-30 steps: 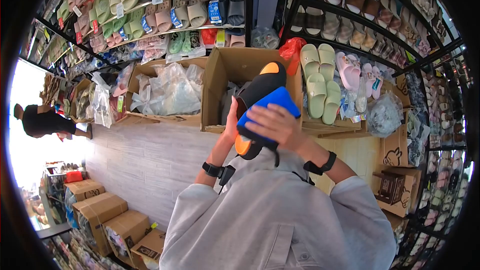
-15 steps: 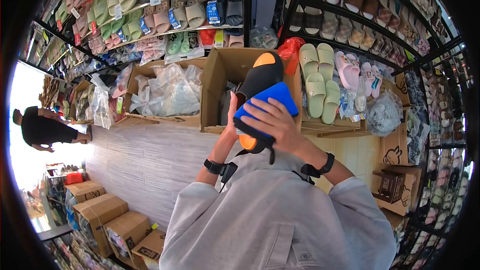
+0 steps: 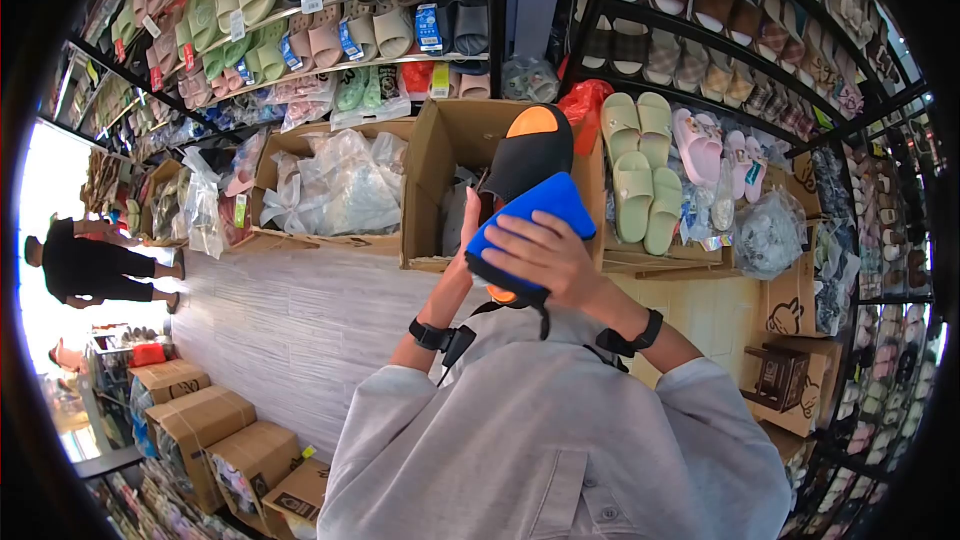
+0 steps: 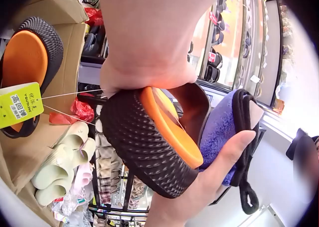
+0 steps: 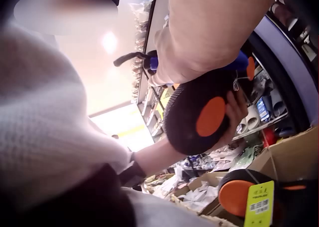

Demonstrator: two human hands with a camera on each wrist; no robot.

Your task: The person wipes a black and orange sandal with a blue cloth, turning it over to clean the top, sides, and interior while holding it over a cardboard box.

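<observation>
Grey shirt [image 3: 560, 440] fills the near view. Just above it, the left grip [image 3: 462, 240] clasps a black slipper [image 4: 149, 147] with an orange insole. The right grip [image 3: 545, 255] curls over a blue cloth [image 3: 530, 208] and presses it against that slipper. A 2nd slipper [image 3: 525, 155] (yellow tag [image 4: 17, 105] hanging on threads) rises just beyond. Behind stand 1 open cardboard box [image 3: 428, 170] and shelves [image 3: 330, 65] of sandals.
</observation>
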